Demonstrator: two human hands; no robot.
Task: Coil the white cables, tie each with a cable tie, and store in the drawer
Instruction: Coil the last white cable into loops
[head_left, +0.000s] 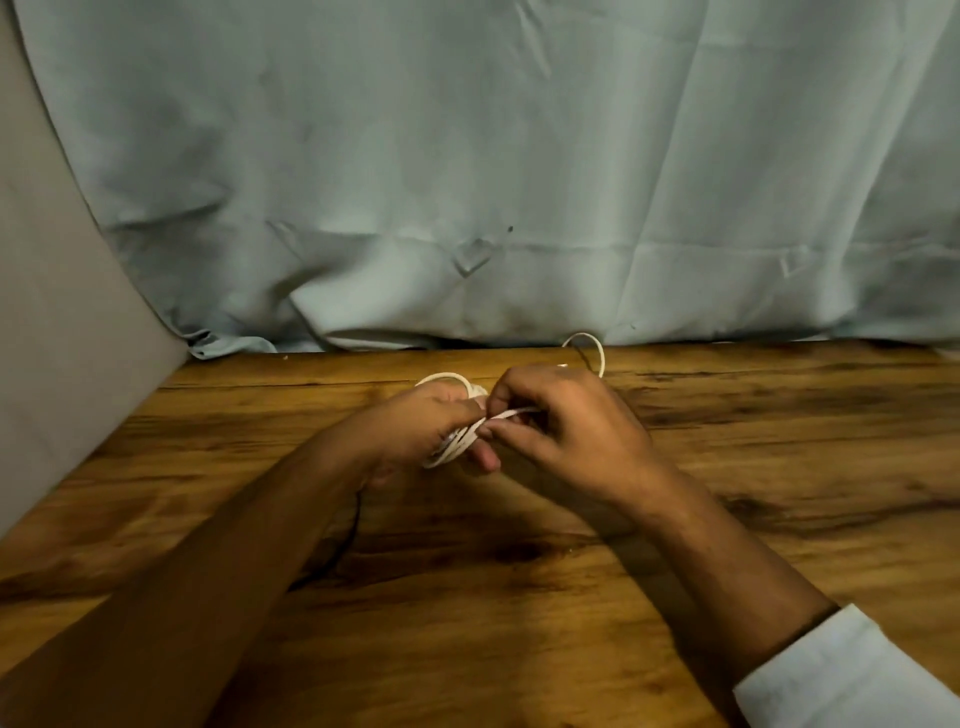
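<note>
A white cable (451, 442) is wound into several loops above the middle of the wooden table (779, 441). My left hand (415, 426) grips the bundle of loops from the left. My right hand (566, 421) pinches a strand of the same cable where it meets the bundle. A free loop of the white cable (597, 349) arcs up behind my right hand, near the table's far edge. No cable tie or drawer is in view.
A pale grey-green cloth (519, 182) hangs behind the table's far edge. A grey panel (62, 338) stands along the left side. A thin dark cord (349, 535) lies on the table under my left forearm.
</note>
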